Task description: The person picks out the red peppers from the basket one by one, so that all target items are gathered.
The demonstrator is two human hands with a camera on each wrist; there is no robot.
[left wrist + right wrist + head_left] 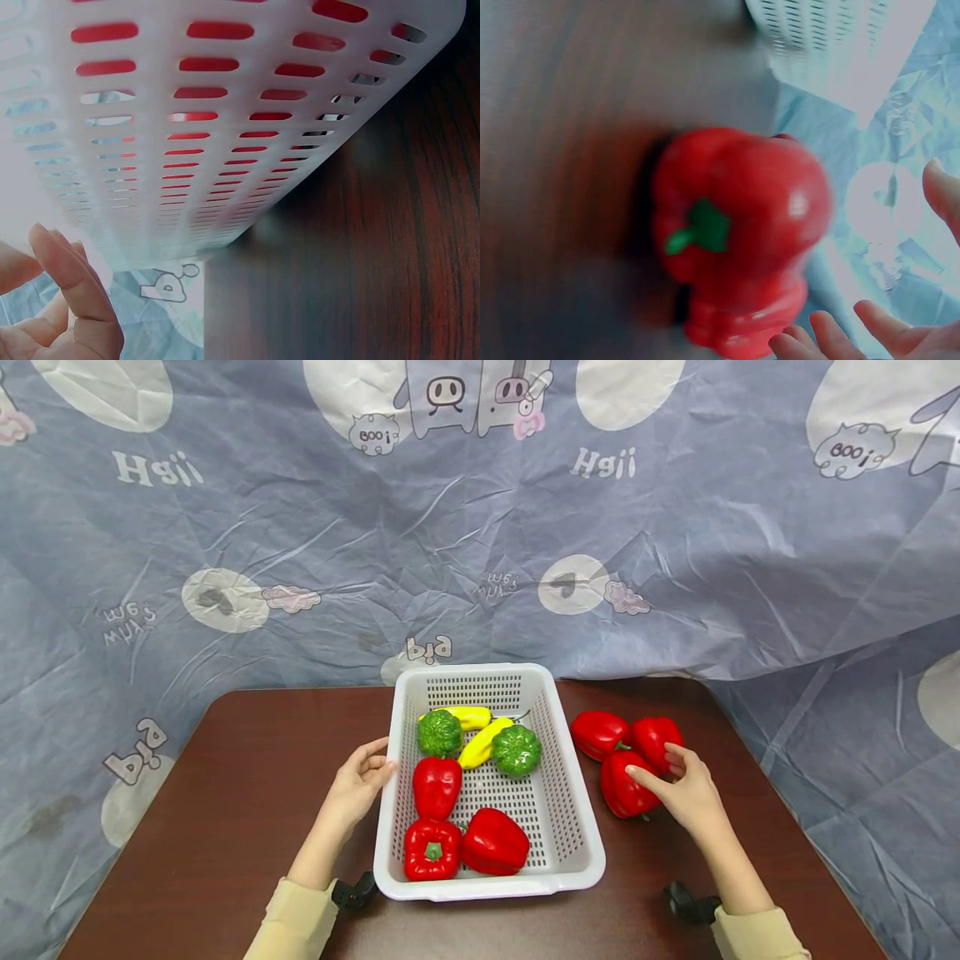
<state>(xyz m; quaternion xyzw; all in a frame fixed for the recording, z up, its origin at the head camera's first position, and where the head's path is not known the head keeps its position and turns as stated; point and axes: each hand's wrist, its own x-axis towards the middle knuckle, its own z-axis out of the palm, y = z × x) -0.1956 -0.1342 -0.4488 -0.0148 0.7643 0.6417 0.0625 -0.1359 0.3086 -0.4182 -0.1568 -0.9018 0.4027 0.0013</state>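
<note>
So the right hand (692, 793) is hovering by the nearest red pepper (622, 787), thumb and fingers spread apart and holding nothing. That pepper is sitting on the table (225, 793), right of the white basket (487, 887), bunched with two other red ones (598, 733). The left hand (357, 787) is hanging out at the basket's left rim, fingers loosely bent, thumb apart; can't tell if it's touching. Inside, three red peppers (437, 787), two green ones (517, 752) and two yellow ones (486, 743) are lying around.

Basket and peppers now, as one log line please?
left fingers: at basket rim | right fingers: apart, near red peppers outside | basket: holds red, green, yellow vegetables
</note>
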